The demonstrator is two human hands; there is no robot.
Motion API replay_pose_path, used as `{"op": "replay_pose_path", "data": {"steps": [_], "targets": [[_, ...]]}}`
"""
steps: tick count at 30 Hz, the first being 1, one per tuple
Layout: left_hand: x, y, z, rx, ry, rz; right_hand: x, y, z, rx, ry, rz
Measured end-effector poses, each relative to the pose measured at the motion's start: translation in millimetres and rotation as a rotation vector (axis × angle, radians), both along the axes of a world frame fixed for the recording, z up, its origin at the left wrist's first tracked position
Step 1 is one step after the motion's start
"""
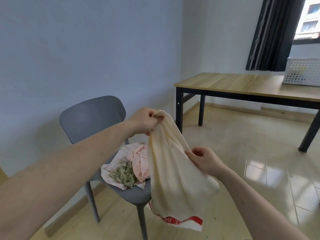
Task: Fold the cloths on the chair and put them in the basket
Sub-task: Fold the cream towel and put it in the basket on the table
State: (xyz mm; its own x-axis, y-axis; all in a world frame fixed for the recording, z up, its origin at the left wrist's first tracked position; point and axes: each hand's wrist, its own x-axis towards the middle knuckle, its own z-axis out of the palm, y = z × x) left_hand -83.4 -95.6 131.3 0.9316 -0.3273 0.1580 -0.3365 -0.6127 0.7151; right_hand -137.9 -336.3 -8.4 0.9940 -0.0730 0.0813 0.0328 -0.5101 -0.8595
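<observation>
While the left hand (145, 121) pinches the top of a cream towel with a red-printed hem (170, 163) and the right hand (204, 159) pinches its edge, folding looks barely begun: crumpled pink and green cloths (131, 168) lie on the grey plastic chair's (97, 118) seat, and the white perforated basket (303, 71) waits at the wooden table's (233, 84) far right corner, contents unclear.

Basket (302, 71) cut off at right edge; contents unclear; cream towel (170, 170) hides chair (90, 118) seat's right part.

1. I see a pale blue wall (86, 49) across the frame's left.
2. Wooden table (233, 84), black legs, middle right.
3. Dark curtain (273, 32) and bright window (310, 18), upper right.
4. Glossy tiled floor (259, 170) catching light, lower right.
</observation>
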Motion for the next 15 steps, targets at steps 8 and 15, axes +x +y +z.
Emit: {"op": "replay_pose_path", "data": {"steps": [8, 15], "targets": [[-5, -2, 60, -0.320, 0.077, 0.049, -7, 23, 30, -0.302, 0.066, 0.108], [1, 40, 139, -0.202, -0.175, 0.222, 28, 24, 132, -0.018, 0.087, -0.135]]}}
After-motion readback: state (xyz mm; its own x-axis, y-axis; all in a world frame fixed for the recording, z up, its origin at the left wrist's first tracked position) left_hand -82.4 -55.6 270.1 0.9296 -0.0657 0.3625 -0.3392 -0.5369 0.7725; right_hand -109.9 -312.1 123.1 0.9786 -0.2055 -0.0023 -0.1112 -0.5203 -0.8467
